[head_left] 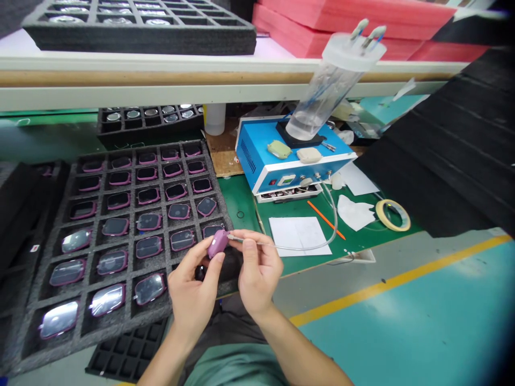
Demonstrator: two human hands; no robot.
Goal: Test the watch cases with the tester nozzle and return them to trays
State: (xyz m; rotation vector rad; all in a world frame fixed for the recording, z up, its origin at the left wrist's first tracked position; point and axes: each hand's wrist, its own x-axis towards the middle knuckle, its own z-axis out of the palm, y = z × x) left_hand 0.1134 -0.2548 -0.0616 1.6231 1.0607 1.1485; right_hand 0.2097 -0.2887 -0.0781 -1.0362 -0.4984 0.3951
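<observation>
My left hand (195, 281) pinches a small purple device case (218, 244) between thumb and fingers, over the tray's right front corner. My right hand (259, 268) grips the thin tip of a clear tube (293, 247), and the tip meets the right side of the case. From there the tube curves back to the front of a blue machine (257, 153). A dark foam tray (134, 271) on the left holds several purple-framed devices with dark glossy faces, one per compartment.
A clear cylinder (322, 88) stands tilted in view on the blue machine, beside green (279, 149) and beige (309, 155) cases. White paper (300, 236), an orange stick (325, 220) and a tape roll (393, 215) lie right. A shelf (161, 96) crosses above.
</observation>
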